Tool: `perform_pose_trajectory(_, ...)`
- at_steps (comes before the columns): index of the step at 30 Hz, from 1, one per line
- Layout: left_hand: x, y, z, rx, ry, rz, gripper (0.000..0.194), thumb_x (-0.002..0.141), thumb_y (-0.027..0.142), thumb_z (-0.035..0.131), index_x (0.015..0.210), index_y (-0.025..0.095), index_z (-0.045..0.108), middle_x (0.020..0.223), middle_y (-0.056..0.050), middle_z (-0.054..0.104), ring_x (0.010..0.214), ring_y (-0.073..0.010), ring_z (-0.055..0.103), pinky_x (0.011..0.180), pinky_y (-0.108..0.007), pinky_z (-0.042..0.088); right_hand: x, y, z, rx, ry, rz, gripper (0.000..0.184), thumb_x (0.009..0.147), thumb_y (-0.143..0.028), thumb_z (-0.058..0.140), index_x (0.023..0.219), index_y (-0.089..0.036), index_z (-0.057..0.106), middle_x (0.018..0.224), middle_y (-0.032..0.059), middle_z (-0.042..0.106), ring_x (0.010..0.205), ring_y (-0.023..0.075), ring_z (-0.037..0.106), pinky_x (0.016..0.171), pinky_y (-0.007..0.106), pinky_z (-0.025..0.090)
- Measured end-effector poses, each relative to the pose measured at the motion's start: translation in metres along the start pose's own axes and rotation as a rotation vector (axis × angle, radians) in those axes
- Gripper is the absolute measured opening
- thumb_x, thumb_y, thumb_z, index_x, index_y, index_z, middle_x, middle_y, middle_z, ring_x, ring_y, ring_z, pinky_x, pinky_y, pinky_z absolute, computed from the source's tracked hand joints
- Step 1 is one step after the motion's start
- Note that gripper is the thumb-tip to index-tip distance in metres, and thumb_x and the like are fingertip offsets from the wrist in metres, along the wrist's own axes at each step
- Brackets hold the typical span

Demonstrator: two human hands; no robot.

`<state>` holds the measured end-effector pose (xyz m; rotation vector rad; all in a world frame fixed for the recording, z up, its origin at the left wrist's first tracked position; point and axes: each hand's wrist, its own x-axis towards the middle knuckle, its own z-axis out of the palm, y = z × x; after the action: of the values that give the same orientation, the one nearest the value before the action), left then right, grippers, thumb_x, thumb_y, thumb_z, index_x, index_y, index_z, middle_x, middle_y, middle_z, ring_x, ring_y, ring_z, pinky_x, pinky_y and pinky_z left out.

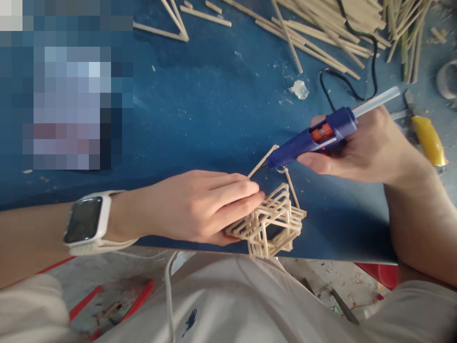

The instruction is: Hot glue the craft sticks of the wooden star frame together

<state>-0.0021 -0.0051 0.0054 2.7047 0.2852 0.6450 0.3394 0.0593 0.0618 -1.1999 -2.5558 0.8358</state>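
Shirt (228,305): white, nearest cam, bottom of view, small dark logo on it.
Floor (107,286): grey, below counter edge, red strips + bits of debris on it.
Left hand (200,207): comes in from the left, watch (87,219) w/ white band on the wrist. Fingers curled, closed round the near-left side of the stick frame, fingertips also pinching a thin loose stick.
Stick frame (271,224): small open lattice box of pale wooden sticks, sits at near edge of the counter, just right of left hand.
Loose stick (262,162): slants up-right from left fingertips to the glue gun tip; a 2nd stick leans from the tip down onto the frame's far-right side.
Right hand (364,147): closed round the glue gun grip, thumb along the underside.
Glue gun (314,138): blue w/ orange part, nozzle points left-down, tip just above the frame, touching the sticks. Clear glue rod juts out the back, up-right.
Counter (200,95): blue top, scuffed, specks of dried glue.
Glue blob (299,89): clear lump, mid counter, beyond the gun.
Cord (357,76): black, loops past the blob toward the far edge.
Knife (426,138): yellow handle, right of the right hand.
Stick pile (332,28): far edge, many loose pale sticks; a glued triangle piece (171,26) further left.
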Motion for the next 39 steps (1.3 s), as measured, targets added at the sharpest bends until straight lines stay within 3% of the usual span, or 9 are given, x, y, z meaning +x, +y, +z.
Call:
perform_pose_trajectory(5, 0.0005, 0.0000, -0.0004, -0.001, 0.001, 0.004, 0.039, 0.123, 0.040, 0.066, 0.145, 0.009, 0.072, 0.132, -0.017, 0.084, 0.126, -0.0301, 0.086, 0.111, -0.042, 0.075, -0.0006, 0.0017, 0.0000, -0.004, 0.030, 0.009, 0.039, 0.100, -0.064, 0.082, 0.082, -0.033, 0.065, 0.064, -0.0003, 0.053, 0.076, 0.0273, 0.056, 0.073, 0.047, 0.043)
perform_pose_trajectory(19, -0.0012, 0.0005, 0.0011, -0.029, 0.010, -0.005, 0.041, 0.118, 0.039, 0.074, 0.145, 0.008, 0.074, 0.133, -0.018, 0.083, 0.128, -0.0313, 0.084, 0.114, -0.041, 0.073, -0.0013, 0.0071, 0.0021, -0.027, 0.064, -0.029, 0.033, 0.101, -0.064, 0.080, 0.089, -0.035, 0.069, 0.072, 0.0001, 0.069, 0.077, 0.0298, 0.065, 0.075, 0.052, 0.051)
perform_pose_trajectory(26, -0.0008, 0.0002, -0.0004, -0.022, -0.005, -0.006, 0.037, 0.121, 0.039, 0.068, 0.147, 0.012, 0.073, 0.133, -0.016, 0.084, 0.129, -0.0300, 0.084, 0.115, -0.041, 0.073, 0.0004, 0.0059, 0.0022, 0.018, 0.045, -0.049, 0.029, 0.101, -0.056, 0.085, 0.088, -0.033, 0.071, 0.076, 0.0009, 0.072, 0.080, 0.0280, 0.069, 0.080, 0.048, 0.051)
perform_pose_trajectory(32, -0.0015, -0.0001, 0.0002, -0.021, -0.010, -0.015, 0.039, 0.120, 0.042, 0.070, 0.148, 0.015, 0.073, 0.134, -0.016, 0.084, 0.132, -0.0300, 0.084, 0.117, -0.041, 0.073, -0.0013, 0.0091, 0.0028, 0.024, 0.089, -0.049, 0.028, 0.096, -0.054, 0.089, 0.087, -0.033, 0.073, 0.070, 0.0004, 0.065, 0.083, 0.0300, 0.072, 0.078, 0.048, 0.052)
perform_pose_trajectory(35, -0.0015, -0.0001, 0.0004, -0.007, -0.004, 0.000, 0.040, 0.122, 0.042, 0.067, 0.146, 0.010, 0.073, 0.133, -0.017, 0.084, 0.131, -0.0301, 0.085, 0.115, -0.041, 0.073, -0.0008, 0.0091, 0.0029, 0.022, 0.075, -0.028, 0.032, 0.098, -0.059, 0.087, 0.086, -0.034, 0.070, 0.064, -0.0015, 0.057, 0.079, 0.0292, 0.070, 0.079, 0.049, 0.052)
perform_pose_trajectory(39, -0.0010, -0.0004, 0.0007, -0.002, 0.005, 0.008, 0.040, 0.124, 0.040, 0.064, 0.144, 0.007, 0.073, 0.132, -0.018, 0.084, 0.129, -0.0300, 0.085, 0.115, -0.039, 0.072, -0.0004, 0.0084, 0.0024, 0.031, 0.071, -0.025, 0.033, 0.096, -0.056, 0.087, 0.082, -0.034, 0.066, 0.063, -0.0015, 0.058, 0.078, 0.0292, 0.068, 0.076, 0.049, 0.048)
